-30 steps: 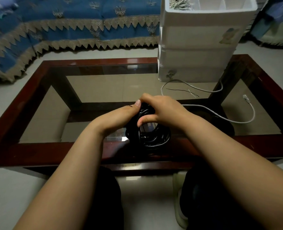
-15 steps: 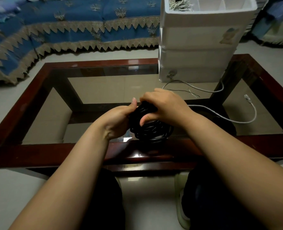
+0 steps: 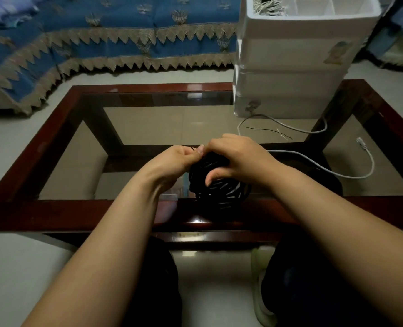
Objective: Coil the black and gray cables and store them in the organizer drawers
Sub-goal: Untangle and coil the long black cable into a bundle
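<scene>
- Over the table's near edge, the black coil [image 3: 219, 187] hangs upright between both hands, its lower loops just above the wooden frame [image 3: 77, 213].
- Right hand [image 3: 238, 159] is clamped over the top of the coil, thumb hooked through its opening.
- Left hand [image 3: 174, 161] is pinched shut on a thin black strand at the coil's upper left; whether that is the cable's end or a tie, I cannot tell.
- Gray cable [image 3: 337, 172] lies loose and uncoiled on the glass to the right, its plug [image 3: 361, 142] well apart from the hands. A thin wire [image 3: 266, 131] lies beside it.
- Organizer [image 3: 290, 67] stands at the far right of the table; its top tray is open, with pale cords already in the left compartment.
- Risk, as I judge it: the loops look uneven, so if the right hand eases before the strand is secured, the coil could spring open and sag.
- Pulling the strand hard could drag loops out of line.
- Carrying the coil toward the organizer could snag the gray cable lying across the way.
</scene>
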Demonstrator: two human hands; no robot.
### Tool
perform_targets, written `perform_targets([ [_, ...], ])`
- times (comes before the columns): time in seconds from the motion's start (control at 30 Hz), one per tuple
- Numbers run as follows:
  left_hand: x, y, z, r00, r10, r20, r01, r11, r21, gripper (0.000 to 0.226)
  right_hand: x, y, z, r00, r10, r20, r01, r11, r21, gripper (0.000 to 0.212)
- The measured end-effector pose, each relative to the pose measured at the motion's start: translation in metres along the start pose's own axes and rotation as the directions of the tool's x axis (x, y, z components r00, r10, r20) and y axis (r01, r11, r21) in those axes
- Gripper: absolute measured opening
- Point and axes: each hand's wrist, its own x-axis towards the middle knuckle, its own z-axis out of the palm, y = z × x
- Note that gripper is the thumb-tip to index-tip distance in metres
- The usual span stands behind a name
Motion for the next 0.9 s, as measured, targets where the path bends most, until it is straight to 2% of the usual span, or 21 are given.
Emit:
perform_targets([
  [0.23,-0.001,-0.002,0.0,0.998,-0.011,0.066,0.02,0.989,-0.148,0.043,-0.001,-0.007,-0.002,0.998,-0.066,-0.014,0.065,0.995,-0.08,0.06],
  [0.33,0.001,-0.004,0.005,0.999,-0.021,-0.032,0.017,0.993,-0.119,0.028,-0.002,-0.011,-0.001,0.999,-0.012,0.038,0.02,0.978,-0.21,0.058],
  [0.43,0.002,-0.005,0.016,0.984,-0.02,-0.18,0.008,0.998,-0.068,0.022,-0.004,-0.021,0.004,0.978,0.177,0.107,-0.123,0.913,-0.389,0.059],
  [0.57,0.004,-0.004,0.028,0.954,0.021,-0.3,-0.03,0.999,-0.022,0.021,-0.007,-0.03,0.013,0.957,0.282,0.072,-0.214,0.85,-0.482,0.061],
  [0.73,0.001,-0.006,0.031,0.952,0.053,-0.303,-0.04,0.998,0.048,0.02,-0.007,-0.04,0.004,0.936,0.336,0.103,-0.26,0.859,-0.441,0.081],
  [0.9,-0.001,-0.008,0.032,0.957,-0.007,-0.29,0.004,1.0,-0.011,0.021,-0.006,-0.037,0.005,0.916,0.375,0.142,-0.321,0.898,-0.301,0.065],
])
